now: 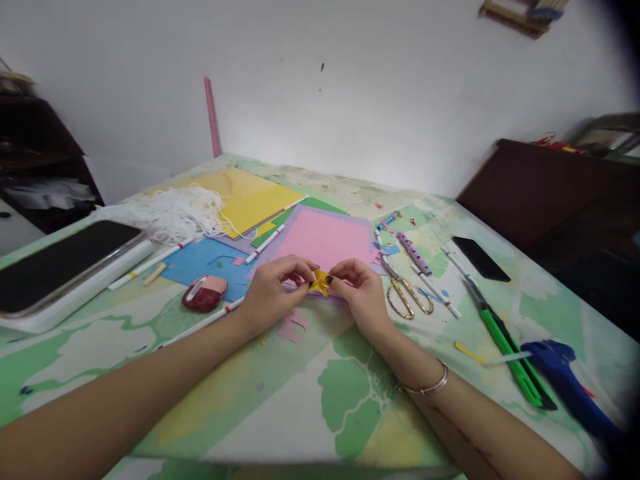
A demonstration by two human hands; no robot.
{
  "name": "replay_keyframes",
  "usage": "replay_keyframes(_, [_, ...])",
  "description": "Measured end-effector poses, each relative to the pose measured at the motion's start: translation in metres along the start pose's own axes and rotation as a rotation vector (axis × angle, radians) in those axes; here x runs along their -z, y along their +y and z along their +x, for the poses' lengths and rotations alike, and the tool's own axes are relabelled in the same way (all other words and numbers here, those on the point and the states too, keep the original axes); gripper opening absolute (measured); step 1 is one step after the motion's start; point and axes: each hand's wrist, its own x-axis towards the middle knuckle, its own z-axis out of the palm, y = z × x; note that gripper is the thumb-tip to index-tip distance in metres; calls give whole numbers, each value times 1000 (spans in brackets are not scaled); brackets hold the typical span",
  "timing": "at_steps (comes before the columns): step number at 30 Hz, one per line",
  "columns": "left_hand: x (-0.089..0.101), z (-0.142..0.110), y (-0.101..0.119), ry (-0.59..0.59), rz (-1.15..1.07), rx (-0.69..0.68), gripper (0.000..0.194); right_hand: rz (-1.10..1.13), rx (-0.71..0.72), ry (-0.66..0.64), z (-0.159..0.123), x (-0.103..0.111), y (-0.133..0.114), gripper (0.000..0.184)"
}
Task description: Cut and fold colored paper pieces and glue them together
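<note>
A small yellow folded paper piece [321, 283], shaped somewhat like a star, is pinched between my two hands above the table. My left hand [280, 290] grips its left side with thumb and fingers. From the right, my right hand [361, 290] pinches it, dark nail polish showing on the thumb. Behind and beneath the hands lies a pink paper sheet [325, 237] on a lilac one. Pink paper scraps [293, 327] rest on the tablecloth just below my left hand. Gold-handled scissors [407, 293] lie close to the right of my right hand.
On the right are a green box cutter [510, 353], a blue glue gun [570, 380] and a black phone [481, 259]. To the left lie white yarn [175, 210], yellow sheets [263, 203], blue paper [210, 263], an earbud case [205, 293] and a large device [65, 267]. Several white sticks are scattered about.
</note>
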Motion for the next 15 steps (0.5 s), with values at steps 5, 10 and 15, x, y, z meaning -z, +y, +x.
replay_keyframes(5, [2, 2, -5, 38, -76, 84, 9, 75, -22, 35, 3, 2, 4, 9])
replay_keyframes(10, [3, 3, -8, 71, -264, 218, 6, 167, -42, 42, 4, 3, 6, 11])
replay_keyframes(15, [4, 5, -4, 96, -270, 263, 5, 168, -67, 20, 4, 3, 4, 13])
